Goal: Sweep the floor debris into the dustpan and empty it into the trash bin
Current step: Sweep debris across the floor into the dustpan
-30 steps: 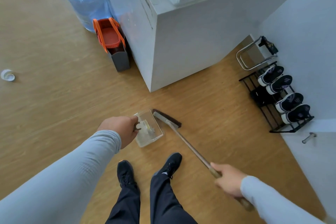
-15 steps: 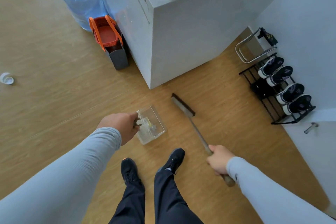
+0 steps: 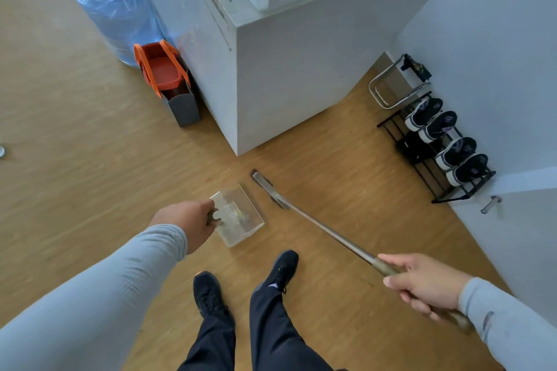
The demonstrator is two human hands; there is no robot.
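Broom (image 3: pixel 319 221) head sits back on the floor (image 3: pixel 75 159) just beside the dustpan (image 3: pixel 239 215), at its open far-right edge. Half a second ago it was swung out farther from the pan, toward the white cabinet (image 3: pixel 286 75); a full second ago it was tight against the pan's lip. So I read this as the return of a sweep stroke, drawing whatever is left on the floor toward the pan. Any loose debris on the floor is too small for me to make out. Inside the clear pan I can see a pale, yellowish scrap, so some of the sweeping seems done; emptying is not.

My left hand (image 3: pixel 188 221) is curled round the dustpan's short handle, holding the pan low on the floor just ahead of my 2 shoes (image 3: pixel 280 269). It has hardly shifted over the last second. My right hand (image 3: pixel 422 285) is wrapped firmly round the broom's handle near its upper end, thumb along the top, with the shaft running down and away to the head.

The bin (image 3: pixel 177 93), grey with an orange rim, stands well apart from the pan, against the cabinet and next to a big water bottle (image 3: pixel 111 6). I judge 1 or 2 more strokes, then a carry over to it.
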